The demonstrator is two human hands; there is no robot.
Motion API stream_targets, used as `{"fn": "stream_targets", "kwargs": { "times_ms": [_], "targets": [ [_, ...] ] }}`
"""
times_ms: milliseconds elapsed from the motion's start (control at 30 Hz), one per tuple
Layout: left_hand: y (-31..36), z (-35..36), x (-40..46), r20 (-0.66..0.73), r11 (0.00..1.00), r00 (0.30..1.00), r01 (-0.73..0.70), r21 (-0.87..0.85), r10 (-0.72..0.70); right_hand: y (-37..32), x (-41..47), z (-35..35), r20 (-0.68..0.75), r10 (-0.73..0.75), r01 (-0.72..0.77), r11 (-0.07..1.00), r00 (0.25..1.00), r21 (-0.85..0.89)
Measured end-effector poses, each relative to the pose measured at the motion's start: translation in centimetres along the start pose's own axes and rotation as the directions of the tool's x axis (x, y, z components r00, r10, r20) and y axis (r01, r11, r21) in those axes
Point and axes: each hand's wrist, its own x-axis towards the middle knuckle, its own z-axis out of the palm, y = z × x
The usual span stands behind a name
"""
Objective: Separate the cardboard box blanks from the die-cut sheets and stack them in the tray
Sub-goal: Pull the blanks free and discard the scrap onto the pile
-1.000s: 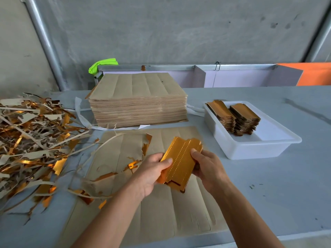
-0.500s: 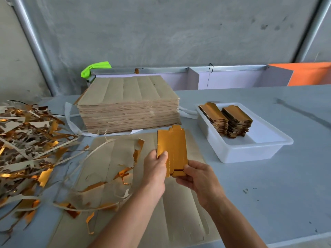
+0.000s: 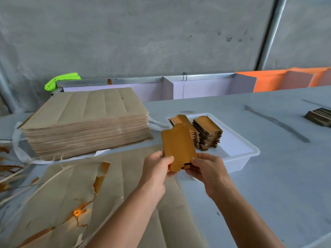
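Note:
A small bundle of gold box blanks (image 3: 178, 145) stands upright between my hands, just left of the white tray (image 3: 238, 149). My left hand (image 3: 156, 167) grips its lower left edge, thumb on the gold face. My right hand (image 3: 208, 169) pinches its lower right corner. Two stacks of gold blanks (image 3: 207, 135) sit in the tray's far end. A tall pile of brown die-cut sheets (image 3: 86, 124) lies at the back left. A partly stripped sheet (image 3: 100, 194) lies flat under my forearms.
Torn gold-backed waste strips (image 3: 10, 169) trail along the left edge. Another small stack of blanks (image 3: 319, 116) lies at the far right of the grey table. A white divider wall (image 3: 197, 85) and orange panel (image 3: 286, 79) run along the back.
The bundle was squared up from tilted to upright and carried right toward the tray. The view has shifted right, so the waste pile is mostly out of frame.

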Motion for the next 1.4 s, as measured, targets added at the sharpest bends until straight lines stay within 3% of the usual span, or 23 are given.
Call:
{"fn": "stream_targets", "kwargs": {
  "times_ms": [100, 500, 967, 1400],
  "targets": [
    [0.4, 1.8, 0.9, 0.053, 0.999, 0.998, -0.023, 0.029, 0.022, -1.1, 1.7, -1.4, -0.018, 0.020, -0.020, 0.999, 1.000, 0.030],
    [0.3, 11.1, 8.7, -0.001, 0.990, 0.994, -0.111, 0.086, 0.112, -4.5, 11.1, -6.0, -0.269, -0.006, 0.030, 0.996, 0.963, 0.086],
    [-1.8, 17.6, 16.5, 0.057, 0.933, 0.972, -0.233, 0.275, 0.226, -6.4, 22.2, -7.6, -0.443, -0.095, 0.018, 0.984, 0.892, -0.175],
    [-3.0, 17.7, 17.4, 0.160, 0.722, 0.912, -0.398, 0.566, 0.378, -3.6, 24.6, -7.3, -0.478, -0.340, 0.091, 0.878, 0.810, -0.470]
  ]
}}
